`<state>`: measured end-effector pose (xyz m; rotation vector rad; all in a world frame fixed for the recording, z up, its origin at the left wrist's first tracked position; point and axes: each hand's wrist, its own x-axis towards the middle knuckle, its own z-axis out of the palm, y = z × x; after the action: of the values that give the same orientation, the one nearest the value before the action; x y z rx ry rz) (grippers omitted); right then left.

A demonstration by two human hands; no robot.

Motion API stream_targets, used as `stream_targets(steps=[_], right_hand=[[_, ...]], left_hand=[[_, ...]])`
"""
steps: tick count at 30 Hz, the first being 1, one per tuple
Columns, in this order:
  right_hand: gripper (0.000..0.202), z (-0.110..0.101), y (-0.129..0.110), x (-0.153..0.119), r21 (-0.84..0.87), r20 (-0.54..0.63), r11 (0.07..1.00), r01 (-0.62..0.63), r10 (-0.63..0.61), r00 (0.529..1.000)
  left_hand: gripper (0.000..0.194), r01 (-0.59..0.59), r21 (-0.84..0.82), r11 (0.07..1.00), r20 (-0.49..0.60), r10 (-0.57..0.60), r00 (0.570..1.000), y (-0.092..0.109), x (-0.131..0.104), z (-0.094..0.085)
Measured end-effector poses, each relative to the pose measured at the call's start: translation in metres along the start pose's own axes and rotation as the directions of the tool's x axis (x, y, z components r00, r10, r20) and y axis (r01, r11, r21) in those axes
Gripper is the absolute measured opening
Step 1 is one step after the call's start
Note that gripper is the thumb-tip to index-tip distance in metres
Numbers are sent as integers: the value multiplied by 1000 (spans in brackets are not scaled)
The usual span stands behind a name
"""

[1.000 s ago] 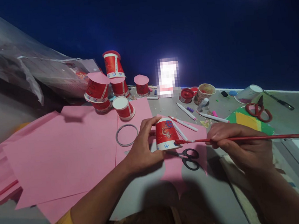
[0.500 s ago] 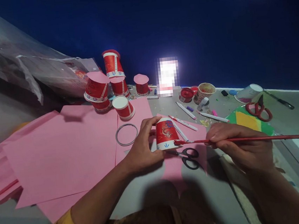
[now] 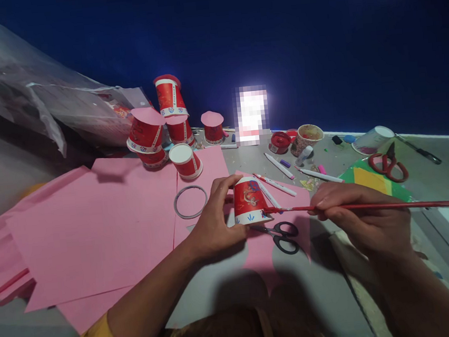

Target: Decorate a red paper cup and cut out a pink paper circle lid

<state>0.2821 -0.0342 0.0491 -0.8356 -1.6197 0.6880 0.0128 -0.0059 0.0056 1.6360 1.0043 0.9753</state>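
Note:
My left hand (image 3: 223, 216) grips a red paper cup (image 3: 246, 195) turned upside down, thumb at its white lower rim and fingers at the top. Blue marks and a pale gold figure show on the cup's side. In my right hand (image 3: 362, 216) is a long red paintbrush (image 3: 383, 206), pinched near its front. Its red tip meets the right side of the cup, just above the white band. Black-handled scissors (image 3: 282, 236) lie below the cup on pink paper (image 3: 257, 260). White marker pens (image 3: 277, 185) rest just behind it.
Several red cups (image 3: 145, 136) stand stacked at the back left, some topped with pink paper discs. A grey ring (image 3: 190, 202) lies on pink sheets (image 3: 104, 238). Behind my right hand are a red paint jar (image 3: 279, 142), a stained cup (image 3: 308, 136) and red-handled scissors (image 3: 389, 166).
The brush tip has moved slightly up along the cup's lower right edge, and my right hand has shifted slightly with it. My left hand and the cup stay almost still.

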Motion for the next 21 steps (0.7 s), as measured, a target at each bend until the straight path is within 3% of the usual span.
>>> stream_targets(steps=[6, 21], right_hand=[[8, 1, 3, -3, -5, 10, 1000, 0, 0, 1000], [9, 10, 0, 1, 20, 49, 1000, -6, 5, 999]], left_hand=[[85, -59, 111, 992, 9, 58, 998, 6, 1, -1], [86, -68, 131, 989, 6, 68, 998, 4, 0, 1]])
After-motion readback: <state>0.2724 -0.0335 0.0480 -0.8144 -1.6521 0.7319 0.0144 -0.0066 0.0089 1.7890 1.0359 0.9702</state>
